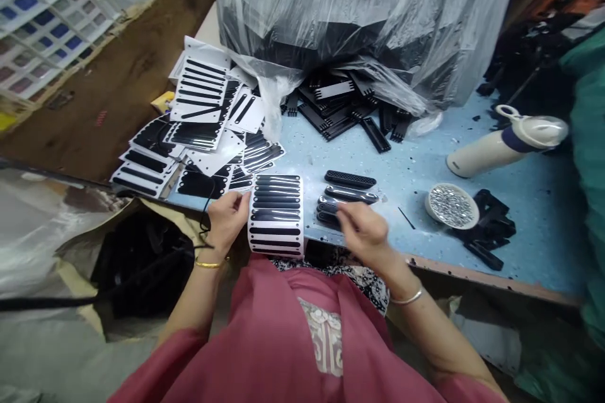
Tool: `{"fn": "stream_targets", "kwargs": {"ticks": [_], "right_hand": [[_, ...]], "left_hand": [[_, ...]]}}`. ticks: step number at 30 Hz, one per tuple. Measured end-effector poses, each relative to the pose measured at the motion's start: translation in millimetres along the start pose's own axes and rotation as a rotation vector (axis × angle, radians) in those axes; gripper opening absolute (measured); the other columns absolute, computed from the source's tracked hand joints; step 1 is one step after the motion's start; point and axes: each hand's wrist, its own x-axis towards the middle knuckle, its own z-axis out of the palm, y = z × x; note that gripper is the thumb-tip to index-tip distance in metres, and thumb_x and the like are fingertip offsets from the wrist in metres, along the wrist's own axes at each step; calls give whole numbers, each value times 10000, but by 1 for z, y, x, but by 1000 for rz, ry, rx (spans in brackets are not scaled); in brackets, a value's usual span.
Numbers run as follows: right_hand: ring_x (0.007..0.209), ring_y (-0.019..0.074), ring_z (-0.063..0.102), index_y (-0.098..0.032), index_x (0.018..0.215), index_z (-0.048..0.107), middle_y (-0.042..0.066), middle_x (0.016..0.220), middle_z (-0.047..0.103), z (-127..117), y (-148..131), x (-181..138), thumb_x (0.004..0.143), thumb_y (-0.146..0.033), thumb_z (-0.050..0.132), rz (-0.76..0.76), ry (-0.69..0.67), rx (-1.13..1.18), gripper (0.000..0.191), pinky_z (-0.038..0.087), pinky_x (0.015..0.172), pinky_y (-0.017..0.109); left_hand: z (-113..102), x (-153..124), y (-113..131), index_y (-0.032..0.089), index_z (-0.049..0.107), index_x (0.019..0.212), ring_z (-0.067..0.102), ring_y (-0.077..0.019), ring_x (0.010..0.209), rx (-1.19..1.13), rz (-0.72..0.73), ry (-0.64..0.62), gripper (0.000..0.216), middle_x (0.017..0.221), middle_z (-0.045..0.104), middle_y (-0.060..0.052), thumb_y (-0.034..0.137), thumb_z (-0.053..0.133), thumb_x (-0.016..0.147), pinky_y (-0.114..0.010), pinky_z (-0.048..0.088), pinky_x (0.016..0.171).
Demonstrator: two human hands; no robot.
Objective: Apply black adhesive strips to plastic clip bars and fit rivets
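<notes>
My left hand (227, 220) is closed, pinching the left edge of a white sheet of black adhesive strips (276, 214). The sheet curves down over the table's front edge, and its lower strips are spaced apart. To its right lie several long black plastic pieces (352, 194) in a row, the farthest with a textured top (350, 179). Over the right ends of the nearest pieces, my right hand (363, 230) has its fingers pressed together. Those fingertips cover whatever is between them, so I cannot make it out.
Behind my left hand is a messy pile of strip sheets (201, 91). Loose black plastic parts (335, 104) spill from a large clear plastic bag (368, 6). At right stand a bowl of small metal pieces (452, 206) and a bottle (501, 141). A green sleeve (590, 113) shows at far right.
</notes>
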Motion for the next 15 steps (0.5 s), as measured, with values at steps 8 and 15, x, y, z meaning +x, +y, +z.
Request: {"fn": "stream_targets", "kwargs": {"ticks": [8,15], "right_hand": [[1273,443,527,-84,1211,664,256,1316,622,126,-58,-9,904,-358,628,-211,-380,-109,413,462,903,572],[1089,327,680,-218,1047,735,129,1094,754,111,-49,-30,885,-302,659,-115,-185,101,198,532,860,499]], "left_hand": [[1,-79,-19,148,735,749,612,-142,599,-607,-612,-129,256,661,697,-9,400,764,710,-236,462,591],[1,-84,4,117,713,727,577,-95,545,-1253,-895,-257,333,640,673,-4,260,911,501,-214,454,564]]}}
